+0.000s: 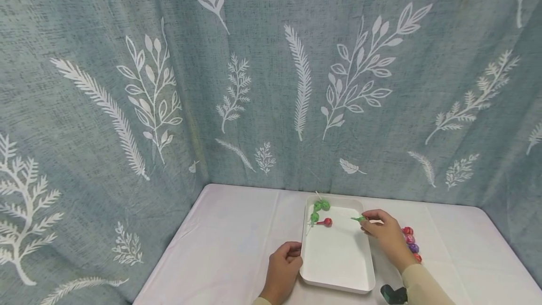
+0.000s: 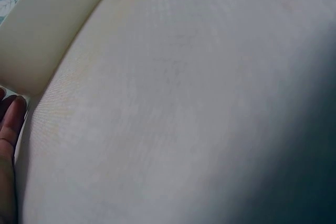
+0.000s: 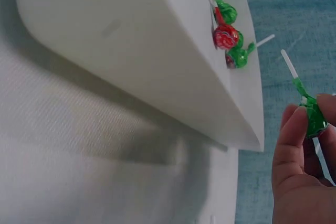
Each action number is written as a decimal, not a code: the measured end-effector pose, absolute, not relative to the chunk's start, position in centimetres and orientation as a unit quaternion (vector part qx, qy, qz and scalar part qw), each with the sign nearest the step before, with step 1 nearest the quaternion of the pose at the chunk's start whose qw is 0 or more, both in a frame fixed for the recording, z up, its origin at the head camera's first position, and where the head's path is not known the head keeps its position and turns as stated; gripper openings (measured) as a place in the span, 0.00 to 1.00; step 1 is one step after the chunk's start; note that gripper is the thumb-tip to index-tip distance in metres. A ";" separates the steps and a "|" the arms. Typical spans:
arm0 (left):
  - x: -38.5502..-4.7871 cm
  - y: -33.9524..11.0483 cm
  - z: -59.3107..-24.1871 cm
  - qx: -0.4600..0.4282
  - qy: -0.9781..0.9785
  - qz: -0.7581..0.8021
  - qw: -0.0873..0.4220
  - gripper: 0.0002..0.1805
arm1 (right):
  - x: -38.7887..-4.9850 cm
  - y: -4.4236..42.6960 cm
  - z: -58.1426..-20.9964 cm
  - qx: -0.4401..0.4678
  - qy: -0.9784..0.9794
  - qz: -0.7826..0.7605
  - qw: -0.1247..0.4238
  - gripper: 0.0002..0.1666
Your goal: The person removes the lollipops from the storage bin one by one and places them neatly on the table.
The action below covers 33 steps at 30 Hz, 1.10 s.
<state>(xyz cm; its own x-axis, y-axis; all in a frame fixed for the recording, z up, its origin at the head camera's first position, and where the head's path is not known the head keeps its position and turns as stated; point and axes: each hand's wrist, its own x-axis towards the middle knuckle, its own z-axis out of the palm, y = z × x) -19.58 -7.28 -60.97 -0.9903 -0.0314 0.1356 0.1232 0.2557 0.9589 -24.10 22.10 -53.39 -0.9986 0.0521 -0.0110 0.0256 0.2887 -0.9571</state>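
A green-wrapped lollipop (image 3: pixel 315 119) is pinched between the thumb and fingers of my right hand (image 1: pixel 384 234), its white stick pointing away from the hand. That hand is over the right rim of a white tray (image 1: pixel 336 262). Inside the tray, toward its far left corner, lie several green lollipops (image 1: pixel 314 217) and one red lollipop (image 1: pixel 327 222). My left hand (image 1: pixel 283 269) rests beside the tray, its fingers (image 2: pixel 14 116) touching the outside of the left wall. Part of that hand is out of the left wrist view.
Right of the tray, partly behind the right forearm, a row of red, pink and purple lollipops (image 1: pixel 410 239) lies on the white-covered table (image 1: pixel 237 229). A dark green object (image 1: pixel 394 294) sits by the right sleeve. Behind the table hangs a teal leaf-patterned curtain (image 1: pixel 271 107).
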 end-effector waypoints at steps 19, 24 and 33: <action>-19.6 -7.3 -61.3 -0.027 -0.787 -0.613 0.066 0.18 | -23.1 23.2 -53.5 -0.044 -0.805 0.591 0.030 0.21; -19.7 -7.4 -61.5 -0.037 -0.783 -0.617 0.071 0.17 | -22.7 23.6 -53.7 -0.054 -0.818 0.572 0.024 0.23; -19.5 -7.5 -61.2 -0.037 -0.786 -0.614 0.070 0.18 | -22.0 24.5 -53.7 -0.044 -0.825 0.564 0.019 0.22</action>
<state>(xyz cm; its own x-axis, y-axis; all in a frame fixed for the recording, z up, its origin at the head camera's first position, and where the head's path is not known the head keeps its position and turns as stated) -19.54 -7.47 -61.17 -0.9875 -0.0267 0.1555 0.1444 0.2440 0.9589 -22.01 24.50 -53.67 -0.9954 0.0945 -0.0180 0.0511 0.3607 -0.9313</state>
